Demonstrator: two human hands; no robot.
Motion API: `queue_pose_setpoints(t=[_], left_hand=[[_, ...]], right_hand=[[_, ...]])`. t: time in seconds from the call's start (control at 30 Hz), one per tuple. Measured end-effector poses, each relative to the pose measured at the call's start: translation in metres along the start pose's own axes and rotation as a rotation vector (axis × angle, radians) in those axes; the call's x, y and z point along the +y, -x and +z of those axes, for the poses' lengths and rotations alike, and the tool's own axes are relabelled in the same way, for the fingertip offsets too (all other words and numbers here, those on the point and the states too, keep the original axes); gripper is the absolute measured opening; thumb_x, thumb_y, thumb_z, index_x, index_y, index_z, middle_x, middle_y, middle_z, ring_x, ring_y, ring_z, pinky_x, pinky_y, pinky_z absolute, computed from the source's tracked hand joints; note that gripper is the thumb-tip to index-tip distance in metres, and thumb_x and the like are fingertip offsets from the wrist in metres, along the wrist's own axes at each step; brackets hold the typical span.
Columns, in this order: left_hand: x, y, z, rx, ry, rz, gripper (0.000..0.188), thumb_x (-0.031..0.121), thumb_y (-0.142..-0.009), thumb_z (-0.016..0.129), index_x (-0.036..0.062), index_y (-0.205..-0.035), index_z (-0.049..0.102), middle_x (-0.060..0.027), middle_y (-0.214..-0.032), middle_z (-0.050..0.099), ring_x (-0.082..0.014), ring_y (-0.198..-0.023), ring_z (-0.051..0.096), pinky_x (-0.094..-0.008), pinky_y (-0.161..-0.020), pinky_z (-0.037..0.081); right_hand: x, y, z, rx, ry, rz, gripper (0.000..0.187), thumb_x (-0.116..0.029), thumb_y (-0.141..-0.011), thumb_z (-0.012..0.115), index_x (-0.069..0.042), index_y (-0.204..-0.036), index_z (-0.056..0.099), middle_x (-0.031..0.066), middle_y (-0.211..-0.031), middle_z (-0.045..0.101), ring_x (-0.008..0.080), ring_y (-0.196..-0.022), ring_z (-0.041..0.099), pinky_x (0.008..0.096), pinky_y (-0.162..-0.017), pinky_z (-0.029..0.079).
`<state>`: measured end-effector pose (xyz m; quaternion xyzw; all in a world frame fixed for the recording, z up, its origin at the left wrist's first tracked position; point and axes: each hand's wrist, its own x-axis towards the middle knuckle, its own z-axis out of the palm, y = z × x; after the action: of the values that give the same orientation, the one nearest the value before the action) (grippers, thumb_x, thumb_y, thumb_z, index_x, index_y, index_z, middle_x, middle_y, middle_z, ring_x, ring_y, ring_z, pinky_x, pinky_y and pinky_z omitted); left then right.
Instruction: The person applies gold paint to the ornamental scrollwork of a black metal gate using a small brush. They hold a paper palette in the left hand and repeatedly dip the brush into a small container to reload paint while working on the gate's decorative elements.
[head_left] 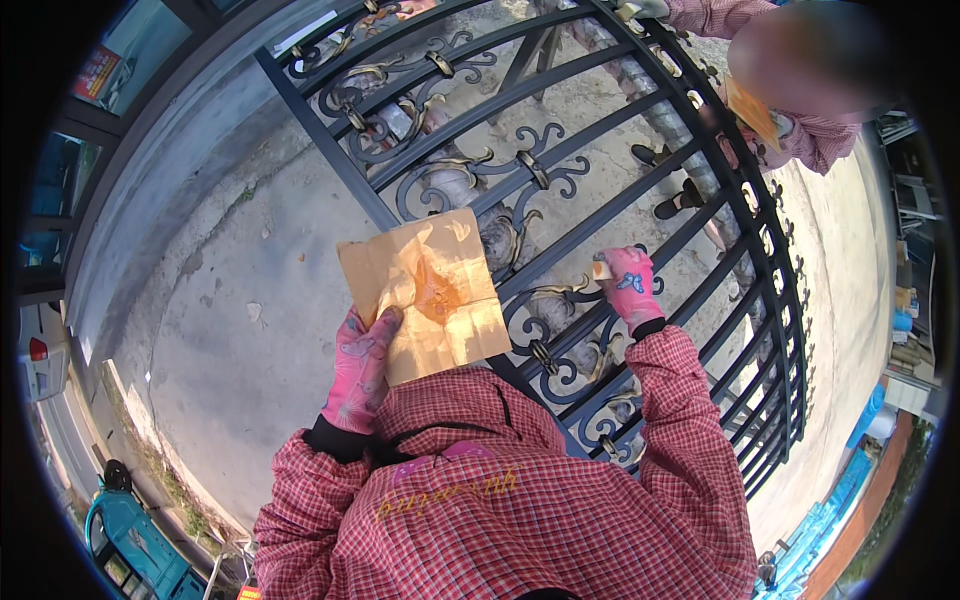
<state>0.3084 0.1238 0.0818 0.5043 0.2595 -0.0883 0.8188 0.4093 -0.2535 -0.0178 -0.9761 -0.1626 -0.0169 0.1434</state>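
Note:
My left hand (362, 368), in a pink glove, grips the lower left edge of a creased piece of brown cardboard (465, 335). A wet orange-gold smear of paint (434, 292) lies in the middle of the cardboard. My right hand (630, 288), in a pink glove with a blue butterfly, is closed round a small pale block (601, 271) with an orange-brown stain, perhaps a sponge. This hand is over the scrollwork of a black metal gate (570, 264). Gold touches mark several scrolls and collars (533, 170) on the gate.
Across the gate a co-worker in a checked sleeve (825, 142) holds another orange-stained cardboard piece (752, 112). Grey concrete (240, 310) extends to my left. A teal vehicle (140, 540) stands at the lower left. Blue sheeting (825, 520) lies at the lower right.

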Motion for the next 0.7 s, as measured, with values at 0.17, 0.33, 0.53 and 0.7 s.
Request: queue_pose_setpoints(t=[0.17, 0.33, 0.53, 0.7], left_hand=[[0.001, 0.0, 0.001, 0.013, -0.022, -0.014, 0.036, 0.012, -0.09, 0.059, 0.0013, -0.123, 0.048, -0.0067, -0.11, 0.06, -0.014, -0.092, 0.06, -0.0275, -0.079, 0.051], [-0.004, -0.001, -0.001, 0.01, 0.002, -0.029, 0.037, 0.011, -0.09, 0.058, 0.0014, -0.124, 0.047, -0.0075, -0.11, 0.06, -0.0147, -0.093, 0.06, -0.0283, -0.08, 0.051], [-0.008, 0.001, -0.001, 0.024, 0.009, -0.027, 0.037, 0.011, -0.09, 0.058, 0.0012, -0.124, 0.047, -0.0081, -0.111, 0.06, -0.0159, -0.093, 0.061, -0.0293, -0.081, 0.052], [-0.005, 0.004, -0.002, 0.021, 0.002, -0.019, 0.036, 0.011, -0.091, 0.057, 0.0011, -0.124, 0.047, -0.0083, -0.111, 0.06, -0.0161, -0.093, 0.061, -0.0292, -0.08, 0.052]], right_hand=[[-0.006, -0.003, -0.005, -0.131, -0.065, -0.051, 0.039, -0.007, -0.057, 0.074, -0.011, -0.094, 0.064, 0.0087, -0.093, 0.065, 0.0307, -0.093, 0.057, 0.04, -0.081, 0.043], [-0.021, 0.005, -0.007, -0.051, -0.168, -0.167, 0.039, -0.004, -0.054, 0.073, -0.012, -0.091, 0.063, 0.0065, -0.093, 0.064, 0.0292, -0.091, 0.056, 0.0404, -0.082, 0.043], [-0.045, 0.014, 0.002, -0.238, -0.025, -0.399, 0.043, -0.001, -0.051, 0.064, -0.012, -0.092, 0.062, 0.0017, -0.095, 0.062, 0.023, -0.097, 0.053, 0.0393, -0.097, 0.037], [-0.05, 0.005, -0.008, 0.027, -0.062, -0.312, 0.04, -0.004, -0.054, 0.068, -0.011, -0.093, 0.062, 0.0043, -0.092, 0.063, 0.0254, -0.093, 0.055, 0.0399, -0.087, 0.041]])
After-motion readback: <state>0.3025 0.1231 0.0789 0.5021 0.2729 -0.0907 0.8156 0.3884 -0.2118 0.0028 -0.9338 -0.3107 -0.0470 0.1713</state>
